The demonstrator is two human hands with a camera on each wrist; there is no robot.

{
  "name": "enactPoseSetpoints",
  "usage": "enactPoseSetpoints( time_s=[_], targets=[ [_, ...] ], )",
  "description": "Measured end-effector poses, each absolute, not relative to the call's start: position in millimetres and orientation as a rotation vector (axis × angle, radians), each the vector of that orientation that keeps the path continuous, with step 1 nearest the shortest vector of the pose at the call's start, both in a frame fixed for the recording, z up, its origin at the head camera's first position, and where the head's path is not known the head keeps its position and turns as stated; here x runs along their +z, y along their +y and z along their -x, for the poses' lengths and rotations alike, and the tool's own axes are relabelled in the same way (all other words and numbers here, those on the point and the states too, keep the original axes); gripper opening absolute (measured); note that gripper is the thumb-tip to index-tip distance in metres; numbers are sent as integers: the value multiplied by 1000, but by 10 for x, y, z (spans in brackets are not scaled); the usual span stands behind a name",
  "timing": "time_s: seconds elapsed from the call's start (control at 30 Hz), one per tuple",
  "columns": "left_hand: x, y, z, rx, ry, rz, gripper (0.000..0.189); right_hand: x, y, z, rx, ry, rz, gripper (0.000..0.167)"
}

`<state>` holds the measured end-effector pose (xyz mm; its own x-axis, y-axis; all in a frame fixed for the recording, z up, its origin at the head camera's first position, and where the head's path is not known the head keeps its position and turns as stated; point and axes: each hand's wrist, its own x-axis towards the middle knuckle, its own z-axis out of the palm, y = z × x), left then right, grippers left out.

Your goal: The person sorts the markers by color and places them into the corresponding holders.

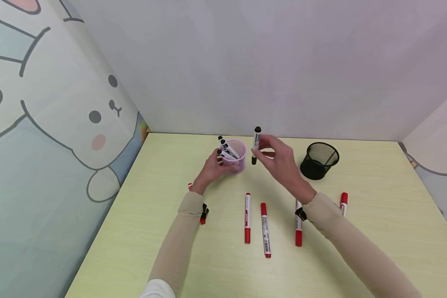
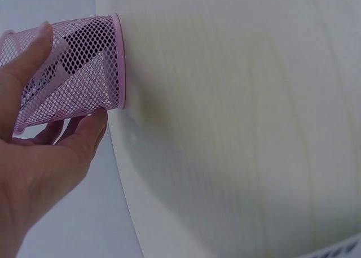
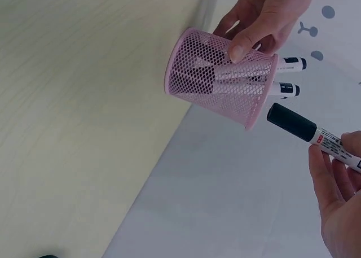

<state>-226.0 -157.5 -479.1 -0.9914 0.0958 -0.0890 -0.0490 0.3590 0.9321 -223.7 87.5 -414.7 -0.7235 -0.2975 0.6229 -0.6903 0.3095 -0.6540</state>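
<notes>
My left hand grips a pink mesh pen cup at the far side of the table, thumb and fingers around its wall. Black-capped white markers lean inside the cup, their ends sticking out over the rim. To the right of the cup, my right hand pinches another black-capped marker, held upright between thumb and fingers. In the right wrist view, the thick black cap of this marker points toward the cup's mouth, just outside the rim.
A black mesh pen cup stands right of my right hand. Red-capped markers lie spread over the table, some partly hidden under my forearms. A pale wall rises behind the table's far edge.
</notes>
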Motion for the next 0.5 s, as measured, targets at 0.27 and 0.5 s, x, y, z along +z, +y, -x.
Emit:
enactPoseSetpoints(
  time_s=[0.27, 0.5],
  targets=[
    [-4790, -1569, 2258, 1691, 2495, -27, 84, -4131, 764, 2338, 1440, -2133, -788, 32],
    [-4764, -1571, 2245, 1671, 2507, -9, 86, -4114, 650, 2422, 1499, -2144, -717, 33]
  ],
)
